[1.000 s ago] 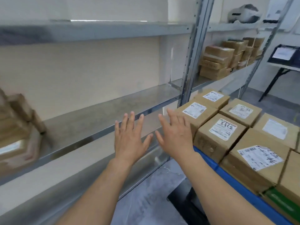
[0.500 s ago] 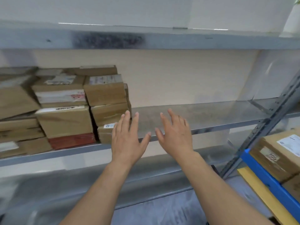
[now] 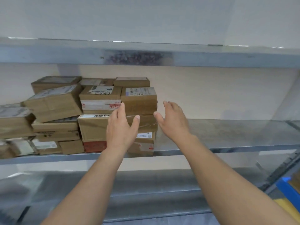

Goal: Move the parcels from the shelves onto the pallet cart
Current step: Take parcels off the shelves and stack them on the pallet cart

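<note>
Reaching for stacked brown cardboard parcels (image 3: 97, 127), left on the grey metal shelf (image 3: 227, 135); a second ago only bare shelf ahead. Left hand (image 3: 121, 129) and right hand (image 3: 172, 122) spread, holding nothing, flanking the right column. Pickup likely next.

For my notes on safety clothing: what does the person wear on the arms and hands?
Nothing that shows. The left hand and the right hand are bare: no gloves, no visible rings, no watch or band at the wrists. The left forearm and right forearm are bare too; no sleeve comes into view.
</note>
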`<action>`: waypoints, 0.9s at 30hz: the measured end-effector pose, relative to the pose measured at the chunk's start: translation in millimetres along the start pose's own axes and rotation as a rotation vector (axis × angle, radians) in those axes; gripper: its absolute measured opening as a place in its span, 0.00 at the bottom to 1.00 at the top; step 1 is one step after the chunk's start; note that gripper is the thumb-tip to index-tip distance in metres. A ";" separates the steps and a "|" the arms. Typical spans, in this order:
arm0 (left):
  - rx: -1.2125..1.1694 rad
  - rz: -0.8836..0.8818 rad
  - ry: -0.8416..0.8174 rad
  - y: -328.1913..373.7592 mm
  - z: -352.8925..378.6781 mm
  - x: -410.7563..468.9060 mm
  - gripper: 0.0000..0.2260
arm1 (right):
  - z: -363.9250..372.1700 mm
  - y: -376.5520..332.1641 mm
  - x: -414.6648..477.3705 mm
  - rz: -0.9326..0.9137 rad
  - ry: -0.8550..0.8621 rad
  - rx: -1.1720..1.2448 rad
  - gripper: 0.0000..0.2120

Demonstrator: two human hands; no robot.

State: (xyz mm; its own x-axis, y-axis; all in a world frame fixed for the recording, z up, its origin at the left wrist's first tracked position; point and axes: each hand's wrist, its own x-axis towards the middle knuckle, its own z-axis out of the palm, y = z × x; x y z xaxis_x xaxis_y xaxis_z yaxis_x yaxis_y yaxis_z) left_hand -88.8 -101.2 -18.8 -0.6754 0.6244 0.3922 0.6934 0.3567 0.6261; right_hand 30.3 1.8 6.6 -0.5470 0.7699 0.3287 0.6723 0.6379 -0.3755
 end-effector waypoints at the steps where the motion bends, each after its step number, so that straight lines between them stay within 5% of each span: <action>1: -0.007 -0.011 -0.011 -0.9 -0.2 3.6 0.30 | 0.7 -1.9 4.7 0.004 -0.005 0.015 0.26; 16: -0.233 -0.173 -0.034 -8.9 11.2 40.7 0.21 | 25.6 -4.0 58.5 0.113 -0.079 0.327 0.25; 27: -0.221 -0.194 0.008 1.0 24.3 43.1 0.27 | 21.5 6.2 77.5 0.150 -0.115 0.458 0.27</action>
State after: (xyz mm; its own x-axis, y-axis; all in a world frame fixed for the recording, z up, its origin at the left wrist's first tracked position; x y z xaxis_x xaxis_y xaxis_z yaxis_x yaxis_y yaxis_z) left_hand -111.1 -57.1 -17.6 -0.7929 0.5531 0.2557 0.4800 0.3086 0.8212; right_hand -18.7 65.8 11.1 -0.5301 0.8339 0.1537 0.4734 0.4414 -0.7623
